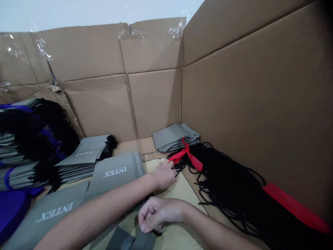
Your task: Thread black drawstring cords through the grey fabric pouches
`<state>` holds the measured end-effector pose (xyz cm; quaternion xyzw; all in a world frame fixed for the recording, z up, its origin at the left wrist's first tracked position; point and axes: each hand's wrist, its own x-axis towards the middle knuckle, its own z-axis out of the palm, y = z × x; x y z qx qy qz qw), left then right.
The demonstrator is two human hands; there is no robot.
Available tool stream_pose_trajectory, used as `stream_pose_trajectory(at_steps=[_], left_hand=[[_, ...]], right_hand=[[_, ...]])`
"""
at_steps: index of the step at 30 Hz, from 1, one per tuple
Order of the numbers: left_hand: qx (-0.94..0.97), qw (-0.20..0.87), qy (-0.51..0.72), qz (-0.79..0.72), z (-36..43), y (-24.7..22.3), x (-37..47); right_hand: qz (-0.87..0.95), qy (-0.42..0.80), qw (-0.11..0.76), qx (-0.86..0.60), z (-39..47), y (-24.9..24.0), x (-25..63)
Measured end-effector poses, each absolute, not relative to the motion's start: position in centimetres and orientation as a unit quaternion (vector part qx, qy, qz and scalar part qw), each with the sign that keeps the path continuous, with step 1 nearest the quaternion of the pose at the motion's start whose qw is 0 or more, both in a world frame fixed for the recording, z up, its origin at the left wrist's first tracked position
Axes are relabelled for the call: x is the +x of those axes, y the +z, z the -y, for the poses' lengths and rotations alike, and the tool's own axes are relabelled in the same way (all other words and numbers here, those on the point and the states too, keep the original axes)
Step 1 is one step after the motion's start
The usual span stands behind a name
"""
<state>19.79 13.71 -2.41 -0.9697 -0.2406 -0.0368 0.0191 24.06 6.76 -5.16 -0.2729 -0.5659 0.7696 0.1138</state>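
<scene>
My left hand reaches forward to the near end of a bundle of black cords, its fingers curled on the loose cord ends beside a red ribbon tied round them. Closer to me, my right hand is closed, pinching the edge of a grey fabric pouch that lies partly out of the frame. A small dark bit shows under its fingers. To the left, a stack of grey pouches with white INTEX lettering lies partly behind my left forearm.
Grey pieces are stacked in the corner against cardboard walls. At left stand pouches with black cords, bundles tied with blue strips and a blue roll. A second red strip lies over the cords at right.
</scene>
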Motion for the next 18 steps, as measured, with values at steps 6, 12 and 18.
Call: stream_pose_trajectory(at_steps=[6,12,18], left_hand=[[-0.964,-0.064,-0.118,0.231,-11.4,1.5,16.5],[-0.746,-0.545,-0.300,0.238,-9.9,4.6,8.0],[-0.560,-0.622,-0.447,0.317,-10.5,3.3,-1.1]], right_hand=[[0.571,0.768,0.120,-0.264,-7.0,-5.0,24.7],[0.584,0.754,0.128,-0.273,-7.0,-4.9,24.8],[0.606,0.729,0.146,-0.284,-7.1,-4.9,24.9]])
